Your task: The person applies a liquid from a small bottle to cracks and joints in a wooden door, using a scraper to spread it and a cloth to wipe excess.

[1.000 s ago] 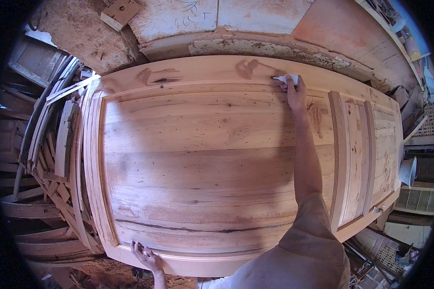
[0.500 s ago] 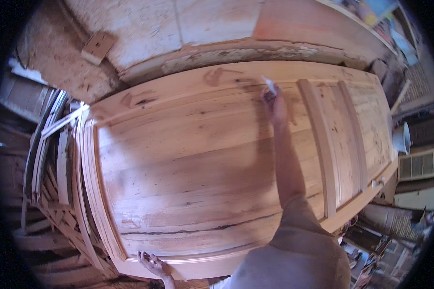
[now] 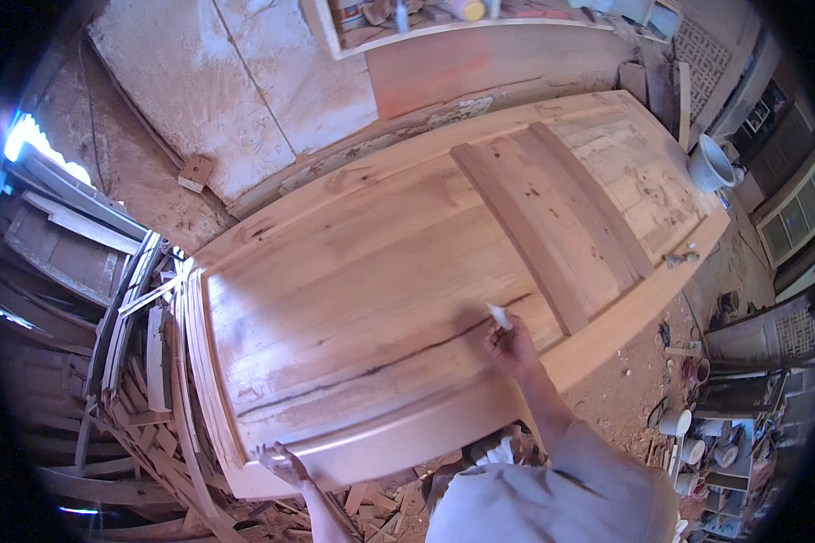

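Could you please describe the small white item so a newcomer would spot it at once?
Find the large panelled wooden door lying across the middle. Follow its long dark crack rightward to the right hand. The small white item is gripped there, bright against the brown door.

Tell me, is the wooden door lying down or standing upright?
The wooden door lies down: seen from above, it shows its broad face, and the left hand is at its near edge.

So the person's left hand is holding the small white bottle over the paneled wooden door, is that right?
Not the left hand: in the head view, the right hand holds the small white bottle over the paneled wooden door.
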`<state>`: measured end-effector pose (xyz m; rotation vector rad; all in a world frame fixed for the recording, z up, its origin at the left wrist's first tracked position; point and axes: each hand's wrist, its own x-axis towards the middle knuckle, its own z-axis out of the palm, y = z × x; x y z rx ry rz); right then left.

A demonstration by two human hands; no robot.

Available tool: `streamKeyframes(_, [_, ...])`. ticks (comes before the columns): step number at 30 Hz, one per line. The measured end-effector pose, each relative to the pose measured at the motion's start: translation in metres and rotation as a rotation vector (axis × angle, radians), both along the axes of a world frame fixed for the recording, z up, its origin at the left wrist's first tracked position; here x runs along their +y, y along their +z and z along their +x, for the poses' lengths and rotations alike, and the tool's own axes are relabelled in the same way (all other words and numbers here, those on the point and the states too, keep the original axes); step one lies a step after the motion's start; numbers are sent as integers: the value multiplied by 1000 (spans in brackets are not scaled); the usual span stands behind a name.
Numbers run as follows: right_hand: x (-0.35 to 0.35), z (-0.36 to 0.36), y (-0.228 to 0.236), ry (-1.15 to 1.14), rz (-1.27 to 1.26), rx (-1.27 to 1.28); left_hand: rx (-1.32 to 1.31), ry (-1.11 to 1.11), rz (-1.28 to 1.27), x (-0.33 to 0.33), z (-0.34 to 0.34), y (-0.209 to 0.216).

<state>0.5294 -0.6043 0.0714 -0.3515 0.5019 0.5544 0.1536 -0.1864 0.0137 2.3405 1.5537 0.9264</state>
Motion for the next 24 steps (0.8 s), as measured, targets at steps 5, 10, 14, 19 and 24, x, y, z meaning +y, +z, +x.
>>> streamKeyframes(5, [-64,-63,16,217,138,-24,-543,73,-166,-112,10,31])
streamKeyframes(10, [-150,-106,30,342,77,-16,-699,-192,-352,-297,10,60])
streamKeyframes(14, [-216,-130,27,376,43,8,-650,-320,-437,-402,-15,45])
streamKeyframes(19, [-304,-157,25,305,40,36,-558,-280,-683,-478,-34,47])
streamKeyframes(24, [-369,-147,13,165,11,80,-585,-316,-695,-535,-12,54])
